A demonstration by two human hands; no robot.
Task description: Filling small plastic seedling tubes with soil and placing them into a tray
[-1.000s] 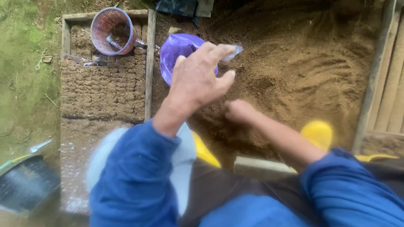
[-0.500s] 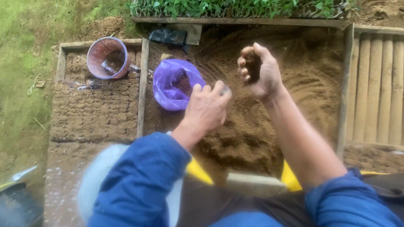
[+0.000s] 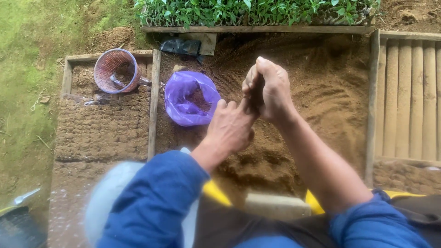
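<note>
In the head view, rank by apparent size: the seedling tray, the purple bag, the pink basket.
1. seedling tray, widest by far, partly cut off at the top edge.
2. purple bag.
3. pink basket, only slightly smaller than the bag; similar distance, so the order is fair.

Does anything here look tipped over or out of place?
Yes: the pink mesh basket lies tipped on its side in the wooden frame at left, its opening facing the camera. The purple bag sits open on the soil, nothing visibly spilled.

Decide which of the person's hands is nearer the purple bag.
Left. The left hand is just beside the purple bag, to its right; the right hand is raised farther right, over the soil.
</note>
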